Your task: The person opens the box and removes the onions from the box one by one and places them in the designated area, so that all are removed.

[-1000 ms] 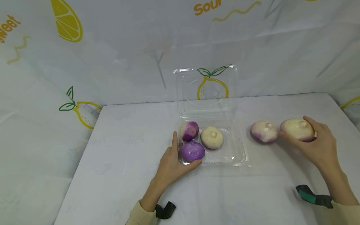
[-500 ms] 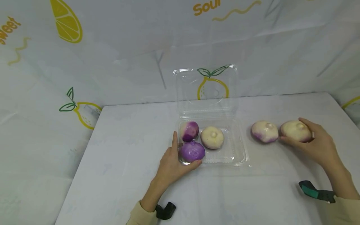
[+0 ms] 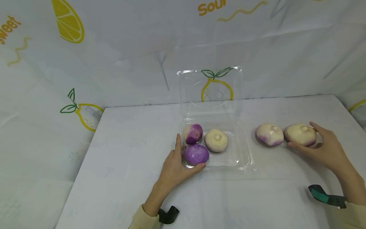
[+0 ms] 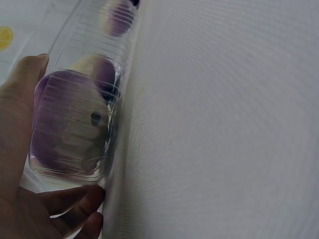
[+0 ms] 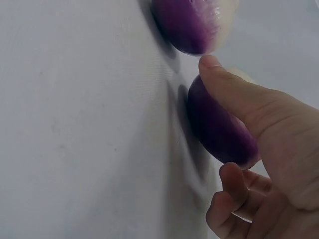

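My left hand [image 3: 175, 168] holds the near left corner of a clear plastic clamshell container [image 3: 243, 156], index finger along its left side and thumb at its front rim. Inside sit a purple turnip [image 3: 196, 155], a purple-and-white turnip [image 3: 193, 133] and a cream turnip [image 3: 216, 140]. To the right of the container, two more purple-and-cream turnips lie on the table, a left one [image 3: 269, 135] and a right one [image 3: 300, 135], close together. My right hand [image 3: 326, 149] stands loosely spread around the right one, thumb in front; the right wrist view shows the thumb [image 5: 234, 92] near its surface.
The container's transparent lid [image 3: 210, 89] stands raised at the back, hinged to the base. A white cloth with lemon prints [image 3: 137, 63] hangs behind the white table [image 3: 120, 165]. Each wrist wears a dark strap-like device, such as the right one [image 3: 327, 196].
The right turnip has settled flat on the table, slightly left, beside the other one. My right hand's fingers have loosened and shifted right from it. The left hand keeps its place on the container.
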### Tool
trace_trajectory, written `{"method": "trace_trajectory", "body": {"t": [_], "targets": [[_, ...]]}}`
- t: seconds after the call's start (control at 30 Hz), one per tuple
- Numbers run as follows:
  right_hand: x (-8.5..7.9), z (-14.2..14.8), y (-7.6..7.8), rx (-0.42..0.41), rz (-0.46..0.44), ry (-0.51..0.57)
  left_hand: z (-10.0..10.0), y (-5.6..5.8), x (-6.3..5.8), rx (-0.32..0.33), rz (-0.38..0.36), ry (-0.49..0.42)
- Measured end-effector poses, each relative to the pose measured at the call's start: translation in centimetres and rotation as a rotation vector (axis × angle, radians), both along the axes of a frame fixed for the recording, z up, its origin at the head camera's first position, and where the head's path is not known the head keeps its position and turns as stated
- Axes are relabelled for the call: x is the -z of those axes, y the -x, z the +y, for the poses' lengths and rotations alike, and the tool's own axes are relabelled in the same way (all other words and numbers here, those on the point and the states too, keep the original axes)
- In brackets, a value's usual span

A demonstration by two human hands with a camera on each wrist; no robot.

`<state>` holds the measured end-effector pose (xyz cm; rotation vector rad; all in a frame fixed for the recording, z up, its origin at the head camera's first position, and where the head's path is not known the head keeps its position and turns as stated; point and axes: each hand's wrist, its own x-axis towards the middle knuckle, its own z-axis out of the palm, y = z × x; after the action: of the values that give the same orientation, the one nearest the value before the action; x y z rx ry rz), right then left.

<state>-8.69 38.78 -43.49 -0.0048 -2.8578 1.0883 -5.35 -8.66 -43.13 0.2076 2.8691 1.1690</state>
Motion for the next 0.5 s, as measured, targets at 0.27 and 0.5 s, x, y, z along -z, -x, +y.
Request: {"method": "trace_trajectory", "body": {"t": [0.27, 0.5], "targets": [[0.26, -0.20, -0.44, 0.031, 0.032, 0.018, 0.01, 0.02, 0.03, -0.001, 0.003, 0.006], [0.13, -0.70, -0.55, 0.049, -0.028, -0.027, 0.01, 0.03, -0.04, -0.004, -0.013, 0.005]]}}
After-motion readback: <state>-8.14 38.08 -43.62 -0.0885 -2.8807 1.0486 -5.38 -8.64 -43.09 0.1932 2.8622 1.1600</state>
